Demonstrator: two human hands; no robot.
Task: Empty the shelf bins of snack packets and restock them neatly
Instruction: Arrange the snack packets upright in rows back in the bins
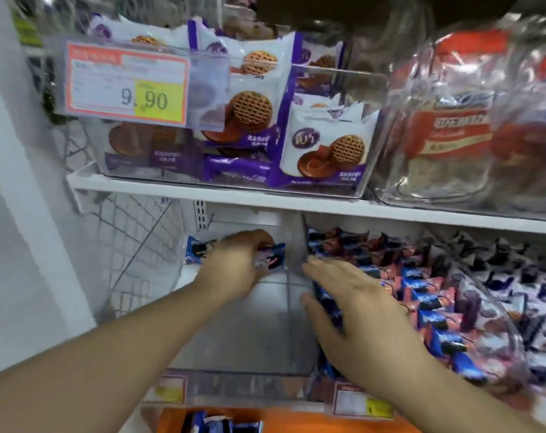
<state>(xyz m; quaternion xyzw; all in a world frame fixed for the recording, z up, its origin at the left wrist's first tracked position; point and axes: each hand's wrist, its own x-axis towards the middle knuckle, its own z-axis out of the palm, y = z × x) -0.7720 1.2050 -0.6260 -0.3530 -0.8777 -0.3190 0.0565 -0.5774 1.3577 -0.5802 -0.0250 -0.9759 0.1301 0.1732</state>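
Note:
On the lower shelf a clear bin [250, 332] on the left is nearly bare, with one blue packet [195, 245] at its back. My left hand [237, 260] reaches deep into this bin and grips a small blue and white snack packet [271, 256]. My right hand [343, 304] lies with straight fingers along the divider wall, against blue packets [328, 307] standing at the edge of the neighbouring bin. That neighbouring bin [428, 295] holds several blue and pink packets in rows.
The upper shelf [203, 190] carries a clear bin of purple cookie packs [321, 148] with a 9.90 price tag [128, 85], and red bagged goods [453, 120] to the right. A wire basket [134, 245] hangs at left. An orange box [296, 421] with blue packets sits below.

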